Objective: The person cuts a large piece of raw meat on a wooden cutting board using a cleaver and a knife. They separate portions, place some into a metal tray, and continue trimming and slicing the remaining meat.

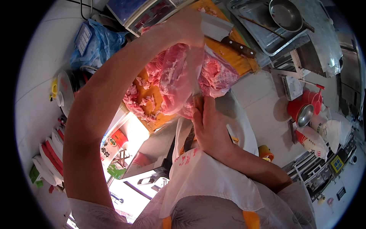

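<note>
Head view: raw meat (173, 82) lies on the yellow cutting board (237, 61), partly hidden behind the blurred left hand (193, 36), whose finger state cannot be determined. Right hand (210, 131): fingers clamped on a wooden handle (198, 102), far end indistinct. Cleaver (215, 27) far on the board; pale tiled floor (259, 99) right.

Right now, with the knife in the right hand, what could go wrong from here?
The knife in the right hand points toward the left hand, which is blurred over the meat; a slip might cut it. The cleaver lies on the board with its handle near the edge, so a bump could perhaps knock it off.
</note>
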Tool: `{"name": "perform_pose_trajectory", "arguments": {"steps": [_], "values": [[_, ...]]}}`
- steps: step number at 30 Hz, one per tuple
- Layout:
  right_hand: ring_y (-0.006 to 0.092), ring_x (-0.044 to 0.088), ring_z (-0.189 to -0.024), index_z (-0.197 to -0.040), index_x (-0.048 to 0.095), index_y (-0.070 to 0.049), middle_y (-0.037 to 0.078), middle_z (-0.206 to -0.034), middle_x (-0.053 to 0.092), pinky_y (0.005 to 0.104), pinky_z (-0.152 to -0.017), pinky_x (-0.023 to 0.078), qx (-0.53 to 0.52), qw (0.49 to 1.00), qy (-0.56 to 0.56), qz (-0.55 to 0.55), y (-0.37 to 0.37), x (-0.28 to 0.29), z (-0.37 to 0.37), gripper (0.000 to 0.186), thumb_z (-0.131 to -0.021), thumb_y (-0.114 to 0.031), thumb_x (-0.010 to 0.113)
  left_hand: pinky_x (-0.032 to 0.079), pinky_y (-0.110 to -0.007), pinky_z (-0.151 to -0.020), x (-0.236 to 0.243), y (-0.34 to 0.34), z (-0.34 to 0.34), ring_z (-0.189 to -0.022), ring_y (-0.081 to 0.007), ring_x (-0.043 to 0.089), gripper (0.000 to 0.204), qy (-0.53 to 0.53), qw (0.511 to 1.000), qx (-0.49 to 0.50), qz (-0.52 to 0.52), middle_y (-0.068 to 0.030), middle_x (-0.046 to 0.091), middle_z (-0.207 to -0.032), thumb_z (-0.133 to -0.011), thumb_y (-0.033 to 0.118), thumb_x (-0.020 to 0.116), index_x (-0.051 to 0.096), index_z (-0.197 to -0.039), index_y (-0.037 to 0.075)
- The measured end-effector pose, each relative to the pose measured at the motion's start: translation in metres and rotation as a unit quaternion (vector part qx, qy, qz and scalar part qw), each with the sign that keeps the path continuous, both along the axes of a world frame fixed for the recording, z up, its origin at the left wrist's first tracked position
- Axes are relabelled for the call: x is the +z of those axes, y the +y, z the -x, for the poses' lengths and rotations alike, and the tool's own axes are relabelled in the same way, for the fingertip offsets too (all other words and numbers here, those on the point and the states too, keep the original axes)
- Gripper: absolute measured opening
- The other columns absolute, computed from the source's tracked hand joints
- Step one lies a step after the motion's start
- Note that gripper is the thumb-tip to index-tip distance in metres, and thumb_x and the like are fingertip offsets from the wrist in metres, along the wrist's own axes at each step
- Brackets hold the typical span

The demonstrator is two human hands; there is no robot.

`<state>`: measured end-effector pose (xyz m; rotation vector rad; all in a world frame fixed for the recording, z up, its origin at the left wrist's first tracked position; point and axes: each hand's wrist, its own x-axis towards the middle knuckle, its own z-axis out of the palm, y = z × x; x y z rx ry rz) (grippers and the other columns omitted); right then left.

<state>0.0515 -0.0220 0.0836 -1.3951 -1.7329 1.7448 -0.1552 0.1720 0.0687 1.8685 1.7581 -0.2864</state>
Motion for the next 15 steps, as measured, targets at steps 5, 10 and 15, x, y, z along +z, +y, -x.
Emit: {"name": "perform_pose_trajectory", "arguments": {"steps": [5,10,15], "values": [[0.045,0.066,-0.077,-0.124,0.043,0.001,0.026,-0.091,0.064,0.0513,-0.068,0.051,-0.028,0.998,-0.006,0.058,-0.007,-0.005,-0.001,0.02,-0.109,-0.008,0.055,0.061,-0.039,-0.07,-0.003,0.01,0.012,-0.075,-0.0229,0.073,0.043,-0.043,0.997,-0.005,0.07,-0.0142,0.077,-0.09,-0.074,0.017,0.087,0.076,-0.111,-0.001],[0.0526,0.066,-0.085,-0.124,0.041,0.001,0.031,-0.095,0.066,0.0574,-0.07,0.052,-0.025,0.997,0.008,0.077,-0.002,-0.006,-0.005,0.024,-0.108,-0.007,0.056,0.06,-0.034,-0.079,-0.026,-0.042,0.085,-0.09,-0.016,0.072,0.038,-0.192,0.979,0.059,-0.016,-0.0065,0.075,-0.117,-0.09,0.01,0.081,0.075,-0.127,0.005],[0.0535,0.068,-0.087,-0.128,0.044,-0.002,0.03,-0.095,0.067,0.0547,-0.072,0.054,-0.009,0.986,-0.008,0.169,0.006,-0.002,-0.016,0.024,-0.11,-0.011,0.056,0.059,-0.034,-0.084,-0.014,-0.118,0.07,-0.09,-0.0197,0.073,0.029,-0.241,0.932,0.183,-0.202,-0.0062,0.077,-0.106,-0.09,0.012,0.081,0.078,-0.118,0.006]]}}
